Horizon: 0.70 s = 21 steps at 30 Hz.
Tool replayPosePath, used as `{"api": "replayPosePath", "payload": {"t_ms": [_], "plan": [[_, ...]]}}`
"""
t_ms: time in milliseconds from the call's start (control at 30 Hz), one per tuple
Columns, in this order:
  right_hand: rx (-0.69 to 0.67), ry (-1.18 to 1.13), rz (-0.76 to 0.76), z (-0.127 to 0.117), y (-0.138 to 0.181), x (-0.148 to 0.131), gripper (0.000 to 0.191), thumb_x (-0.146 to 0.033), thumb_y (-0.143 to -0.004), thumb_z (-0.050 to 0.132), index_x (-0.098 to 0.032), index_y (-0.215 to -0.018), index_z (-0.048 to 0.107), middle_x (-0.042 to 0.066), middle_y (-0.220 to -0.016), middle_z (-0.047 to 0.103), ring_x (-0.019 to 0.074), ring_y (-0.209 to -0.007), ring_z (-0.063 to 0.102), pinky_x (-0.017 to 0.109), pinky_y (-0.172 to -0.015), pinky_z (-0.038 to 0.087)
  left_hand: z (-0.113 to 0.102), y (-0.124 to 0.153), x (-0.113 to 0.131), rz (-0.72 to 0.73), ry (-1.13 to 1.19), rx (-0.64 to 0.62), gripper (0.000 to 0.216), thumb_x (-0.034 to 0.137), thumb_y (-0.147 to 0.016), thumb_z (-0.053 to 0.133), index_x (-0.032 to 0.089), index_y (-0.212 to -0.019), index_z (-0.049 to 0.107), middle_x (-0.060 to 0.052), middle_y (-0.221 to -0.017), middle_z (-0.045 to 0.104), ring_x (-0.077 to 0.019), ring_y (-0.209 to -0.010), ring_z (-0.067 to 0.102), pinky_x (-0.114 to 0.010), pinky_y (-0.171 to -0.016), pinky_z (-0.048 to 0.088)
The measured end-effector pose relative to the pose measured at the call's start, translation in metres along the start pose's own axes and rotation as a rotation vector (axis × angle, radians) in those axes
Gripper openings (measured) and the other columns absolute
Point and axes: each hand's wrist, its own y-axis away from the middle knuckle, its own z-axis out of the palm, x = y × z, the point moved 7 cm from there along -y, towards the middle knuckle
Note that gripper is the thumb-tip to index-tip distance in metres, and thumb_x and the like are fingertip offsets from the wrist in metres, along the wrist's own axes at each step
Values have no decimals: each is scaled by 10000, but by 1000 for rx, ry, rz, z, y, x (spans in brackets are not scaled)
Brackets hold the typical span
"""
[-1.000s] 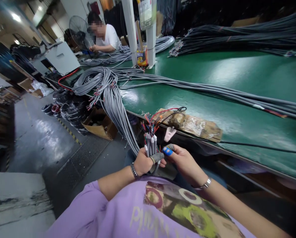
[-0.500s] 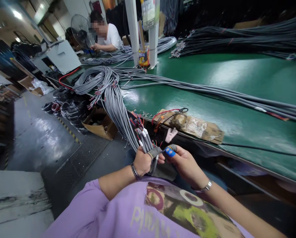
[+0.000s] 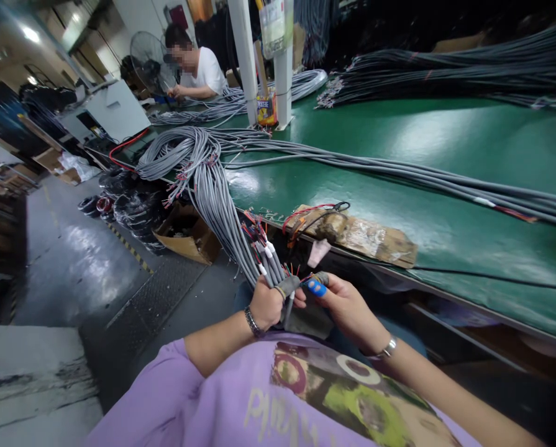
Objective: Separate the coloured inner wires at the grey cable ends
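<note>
A thick bundle of grey cables (image 3: 222,208) hangs over the bench edge, and its near end is gripped in my left hand (image 3: 269,304). Coloured wire ends (image 3: 256,231) and white sleeves stick out above that fist. The left thumb wears a grey cover. Close by on the right, my right hand (image 3: 345,302) pinches thin coloured wires (image 3: 307,281) that come from beside the left thumb. Blue tape wraps the right thumb, and a grey cover sits on the right index finger. A pinkish clip-like piece (image 3: 319,252) is just beyond the hands at the bench edge.
The green bench (image 3: 399,136) carries long grey cables (image 3: 375,164), dark cable bundles (image 3: 455,71) and a taped wooden board (image 3: 366,237). White posts (image 3: 284,81) stand on it. A cardboard box (image 3: 189,233) is below. Another person (image 3: 203,71) sits at the far end.
Both hands stay close together over the bundle. Coloured wires at my right fingertips now look more spread out. The whole view has shifted slightly.
</note>
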Motion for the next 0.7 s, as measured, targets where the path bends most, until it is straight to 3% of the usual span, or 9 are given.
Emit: {"api": "replayPosePath", "payload": {"t_ms": [233,333,433,533,700], "plan": [[-206,1,92,-2,7,8,339,-485,-670,764,-171,-676,636,2,-626,563,120,-576,447,251,-535,379,0,1,1,-10,13,22,405,486,-596,772,134,-675,589,-17,-507,605,-147,-482,614,-255,-501,518],[-139,-207,161,-15,-2,18,376,-519,-677,752,-172,-638,611,-24,-561,506,97,-522,416,244,-529,407,4,1,6,7,31,-9,408,489,-600,768,132,-669,584,-12,-508,604,-113,-428,568,-230,-461,491],[-16,-403,234,-27,-17,24,451,-619,-661,712,-177,-730,662,19,-683,606,110,-565,497,250,-554,467,11,3,13,14,47,-43,424,496,-585,773,123,-640,580,-13,-502,597,-101,-404,546,-219,-427,472],[-7,-456,273,-24,-30,17,444,-605,-661,722,-180,-785,689,40,-777,649,120,-610,547,245,-566,491,18,2,16,9,54,-48,429,493,-575,779,116,-639,584,-17,-506,599,-106,-411,553,-219,-427,475],[24,-484,188,-14,-37,-2,361,-495,-662,779,-166,-782,692,4,-649,611,98,-552,501,209,-515,447,26,-1,18,11,63,-62,412,478,-595,769,118,-646,575,-15,-501,593,-102,-392,541,-213,-416,461]]}}
